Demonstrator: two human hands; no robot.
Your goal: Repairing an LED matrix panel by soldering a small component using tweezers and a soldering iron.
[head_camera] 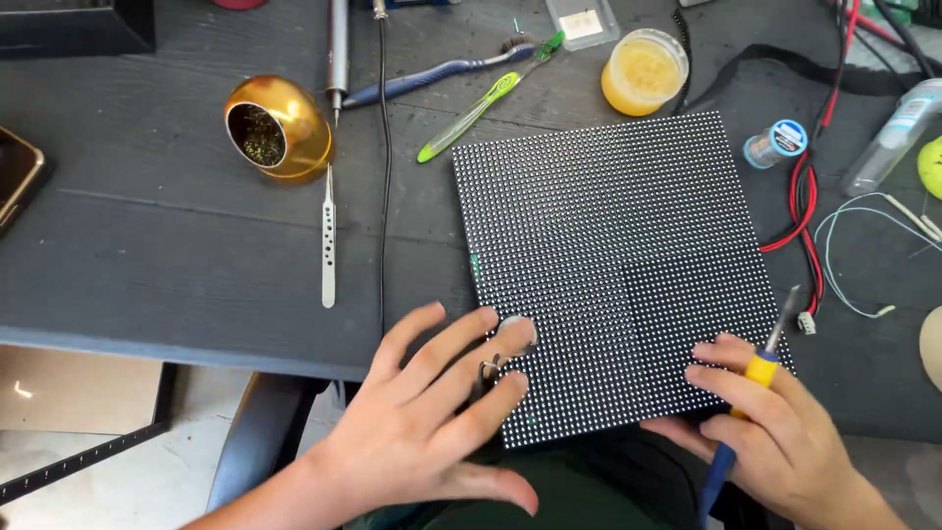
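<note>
Pressing dotted black square panel point(613, 265), left hand point(442, 412) spread flat, right hand point(775, 422) gripping yellow-blue tool point(751, 393)

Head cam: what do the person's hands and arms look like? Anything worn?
Both are bare. The left hand wears a ring with a pale, rounded top on one finger; no glove, watch or sleeve shows on the forearm in view. The right hand has no ring or glove that can be seen, and its wrist runs out of frame uncovered. No cables or markings on either.
</note>
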